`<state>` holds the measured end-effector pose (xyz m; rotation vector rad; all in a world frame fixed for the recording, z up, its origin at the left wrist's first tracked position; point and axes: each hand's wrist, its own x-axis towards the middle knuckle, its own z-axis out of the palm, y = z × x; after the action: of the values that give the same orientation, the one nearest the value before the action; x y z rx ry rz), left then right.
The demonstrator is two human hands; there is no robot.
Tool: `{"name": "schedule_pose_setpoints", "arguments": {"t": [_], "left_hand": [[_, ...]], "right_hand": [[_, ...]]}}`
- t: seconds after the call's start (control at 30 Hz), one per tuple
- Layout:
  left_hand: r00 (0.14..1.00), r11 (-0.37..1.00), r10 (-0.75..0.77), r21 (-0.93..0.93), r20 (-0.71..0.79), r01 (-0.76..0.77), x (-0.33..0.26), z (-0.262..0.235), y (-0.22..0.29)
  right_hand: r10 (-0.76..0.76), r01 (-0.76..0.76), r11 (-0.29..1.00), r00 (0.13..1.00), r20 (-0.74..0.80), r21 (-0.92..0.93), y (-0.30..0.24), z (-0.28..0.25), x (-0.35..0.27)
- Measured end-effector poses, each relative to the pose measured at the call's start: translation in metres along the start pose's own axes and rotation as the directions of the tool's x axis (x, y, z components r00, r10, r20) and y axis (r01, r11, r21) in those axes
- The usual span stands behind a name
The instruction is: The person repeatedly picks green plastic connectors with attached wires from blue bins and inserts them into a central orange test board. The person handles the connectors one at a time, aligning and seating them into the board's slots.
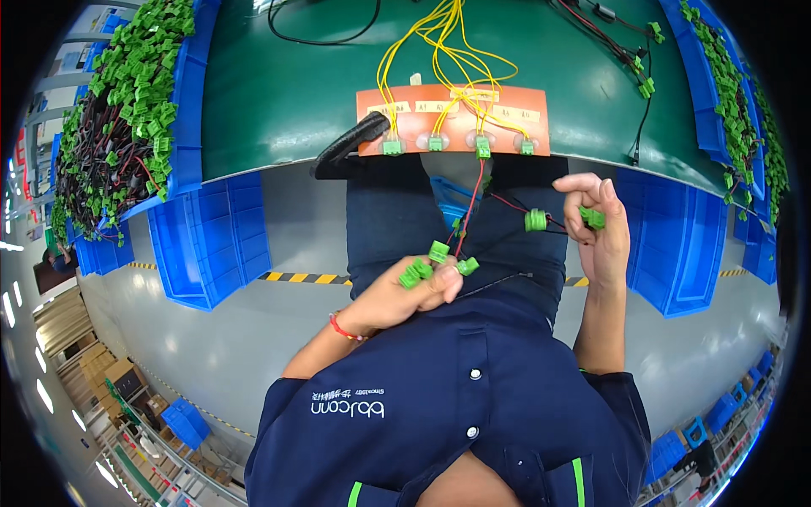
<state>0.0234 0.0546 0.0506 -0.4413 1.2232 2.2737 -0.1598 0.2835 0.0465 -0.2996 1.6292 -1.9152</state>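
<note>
A small cluster of green connectors [435, 262] is held in the left hand [404, 296], at 6 o'clock from the orange fixture board [453, 106]. The fingers are curled and pressed together around the connectors; several plugs protrude above the fingertips. A red cord bracelet [341, 328] is worn on the left wrist.

One green connector [593, 218] is pinched between thumb and fingers of the right hand [601, 232], at 3 o'clock from the left hand. A further green plug [536, 220] hangs on the wire bundle just at 9 o'clock from the right hand, apart from it. Red and black wires [473, 207] run from the held connectors up to the board.

Four green sockets [481, 147] are seated along the lower edge of the board, and yellow wires [439, 42] loop above it at 12 o'clock. The board rests on the green bench mat [279, 101]. A black handle [348, 142] lies at 9 o'clock from the board, at the bench edge.

Blue bins [182, 101] filled with green-plug harnesses are placed at 9 o'clock and at 3 o'clock on the bench.
</note>
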Motion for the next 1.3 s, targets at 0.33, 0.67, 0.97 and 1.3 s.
{"name": "schedule_pose_setpoints", "arguments": {"t": [0.33, 0.67, 0.97, 1.3], "left_hand": [[0.985, 0.998, 0.066, 0.032, -0.162, -0.062, -0.007, -0.006, -0.004], [0.466, 0.467, 0.860, 0.692, -0.209, -0.551, 0.052, 0.012, -0.004], [0.434, 0.598, 0.792, 0.400, -0.430, -0.695, 0.044, 0.000, 0.000], [0.583, 0.783, 0.547, 0.120, -0.601, -0.610, 0.036, -0.025, 0.003]], "right_hand": [[0.024, -0.121, 0.922, 0.966, 0.256, 0.369, 0.001, 0.053, 0.010], [0.094, -0.236, 0.823, 0.953, 0.286, 0.517, 0.005, 0.115, 0.006], [0.036, -0.107, 0.968, 0.955, 0.294, 0.229, 0.026, 0.100, 0.008], [0.047, -0.108, 0.961, 0.971, 0.233, 0.254, 0.030, 0.084, 0.006]]}}
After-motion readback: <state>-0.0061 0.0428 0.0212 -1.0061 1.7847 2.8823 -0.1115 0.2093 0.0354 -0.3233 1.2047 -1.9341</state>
